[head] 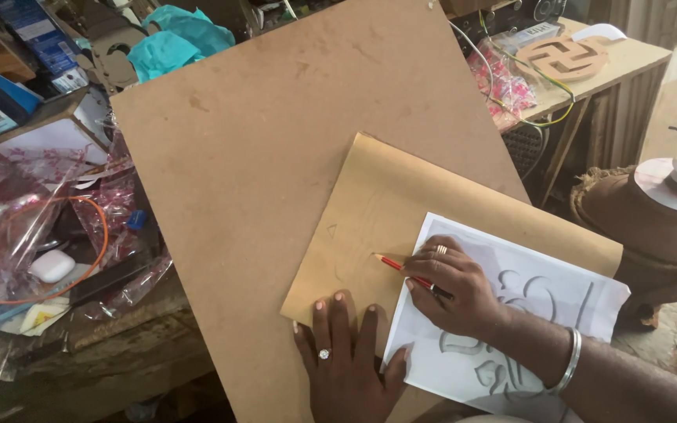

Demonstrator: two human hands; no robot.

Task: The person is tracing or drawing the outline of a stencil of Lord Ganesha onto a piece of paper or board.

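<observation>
Two hands at lower centre: I see my right hand [452, 283] gripping a red pencil [410, 273], tip at the white stencil sheet's [538, 294] left edge. My left hand [346, 352] presses flat, holding nothing, on the tan sheet's [401, 196] bottom edge; bare board [276, 117] lies open toward upper left.

teal cloth [174, 39], orange cable [95, 227] — wooden cutout [562, 56]

Board [260, 157] upper half bare, passable; clutter [48, 227] blocks left; clay pot [652, 219] right.

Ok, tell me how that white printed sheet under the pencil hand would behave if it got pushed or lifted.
The white printed sheet looks thin and probably floppy; its right edge already curls. It would likely slide on the smooth tan sheet beneath, since the left hand presses its edge down while the right hand draws with a red pencil. It likely creases easily.
</observation>
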